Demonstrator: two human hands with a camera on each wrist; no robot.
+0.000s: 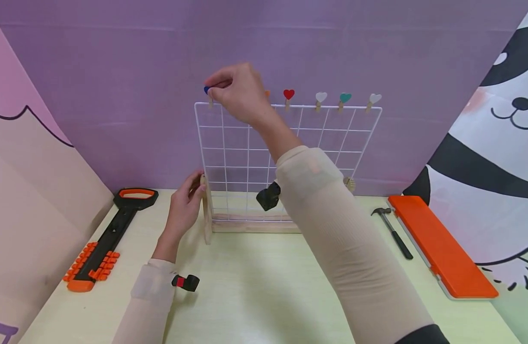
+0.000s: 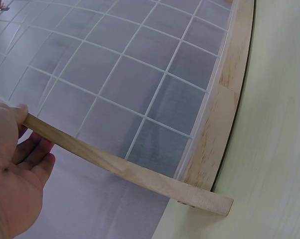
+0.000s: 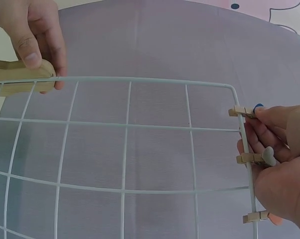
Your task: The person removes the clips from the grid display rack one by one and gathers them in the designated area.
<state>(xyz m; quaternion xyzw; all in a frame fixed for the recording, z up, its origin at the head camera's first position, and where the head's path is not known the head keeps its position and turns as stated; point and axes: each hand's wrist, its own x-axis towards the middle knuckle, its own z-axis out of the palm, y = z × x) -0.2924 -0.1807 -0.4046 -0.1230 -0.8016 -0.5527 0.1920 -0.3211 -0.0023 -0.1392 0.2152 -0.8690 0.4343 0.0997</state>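
A white wire grid (image 1: 307, 128) stands upright in a wooden stand (image 1: 255, 226). At its upper left corner my right hand (image 1: 243, 95) pinches a small clothespin (image 3: 242, 111) with a blue heart, its wooden jaws at the top wire. Along that same wire sit more heart clothespins, among them red (image 1: 288, 95), white (image 1: 321, 97) and green (image 1: 345, 98). In the right wrist view, a pale-hearted clothespin (image 3: 247, 158) lies just beside my palm. Lower down, my left hand (image 1: 184, 210) holds the upper end of the stand's left wooden post (image 2: 125, 169) between thumb and fingers.
On the table's left lies a black tool (image 1: 111, 230) with an orange-lined handle and rows of orange tabs. To the right are a claw hammer (image 1: 394, 233) and a long orange case (image 1: 444, 248). A purple backdrop (image 1: 117, 95) rises close behind the grid.
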